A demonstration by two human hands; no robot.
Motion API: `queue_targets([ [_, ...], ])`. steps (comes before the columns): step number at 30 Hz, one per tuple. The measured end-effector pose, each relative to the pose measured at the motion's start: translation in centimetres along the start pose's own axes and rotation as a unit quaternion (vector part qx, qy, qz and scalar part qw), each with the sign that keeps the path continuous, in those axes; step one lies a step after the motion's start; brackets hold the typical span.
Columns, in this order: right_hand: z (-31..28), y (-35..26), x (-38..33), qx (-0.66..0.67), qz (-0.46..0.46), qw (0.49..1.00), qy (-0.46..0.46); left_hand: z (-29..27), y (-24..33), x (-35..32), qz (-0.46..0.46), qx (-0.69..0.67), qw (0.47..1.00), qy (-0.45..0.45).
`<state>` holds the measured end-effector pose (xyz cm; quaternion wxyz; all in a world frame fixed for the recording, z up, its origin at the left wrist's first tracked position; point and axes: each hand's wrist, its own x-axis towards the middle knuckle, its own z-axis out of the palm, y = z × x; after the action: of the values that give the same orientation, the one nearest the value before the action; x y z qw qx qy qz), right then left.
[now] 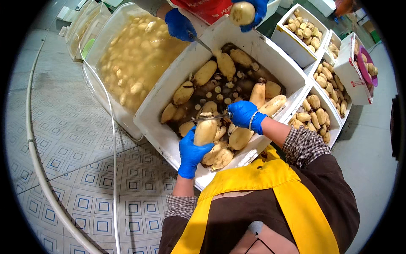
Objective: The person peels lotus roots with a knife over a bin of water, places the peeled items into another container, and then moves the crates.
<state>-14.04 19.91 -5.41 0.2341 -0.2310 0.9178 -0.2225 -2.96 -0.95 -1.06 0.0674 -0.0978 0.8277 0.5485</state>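
"Two gloved hands are in use. State the condition of each."

"Left hand (192,154): fingers part-curled and spread around the lower part of a pale lotus root (205,133), thumb along its right side. Right hand (246,114): fingers closed around the handle of a knife (215,117). The blade points left and lies across the root's upper end; depth of cut cannot be told."

"Where is the root positioned?"

"Roughly upright, above the near part of a white foam box (167,84). Below and around it, other roots (206,73) sit in dark water with small round slices."

"Identify adjacent items."

"Left of the box: a translucent bin (127,118) of cloudy water and submerged roots. Right: foam crates (347,80) filled with roots. Opposite: a co-worker, one blue glove (177,24) gripping a second blade (202,43), the other glove (259,12) holding a cut root piece (242,14)."
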Motion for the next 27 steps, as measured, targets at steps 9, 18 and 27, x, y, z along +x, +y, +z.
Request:
queue_targets([
  [9,-2.3,-0.5,0.6,0.285,0.043,0.957,-0.024,-1.3,3.2,1.5,0.251,0.296,0.913,0.127],
  [18,-0.3,-3.1,-2.5,0.258,-0.025,0.965,0.040,1.1,3.0,0.7,0.297,0.507,0.809,0.018],
  [27,-0.6,0.8,-7.0,0.574,0.080,0.814,-0.040,2.5,2.3,-1.6,0.217,0.250,0.943,0.044],
])
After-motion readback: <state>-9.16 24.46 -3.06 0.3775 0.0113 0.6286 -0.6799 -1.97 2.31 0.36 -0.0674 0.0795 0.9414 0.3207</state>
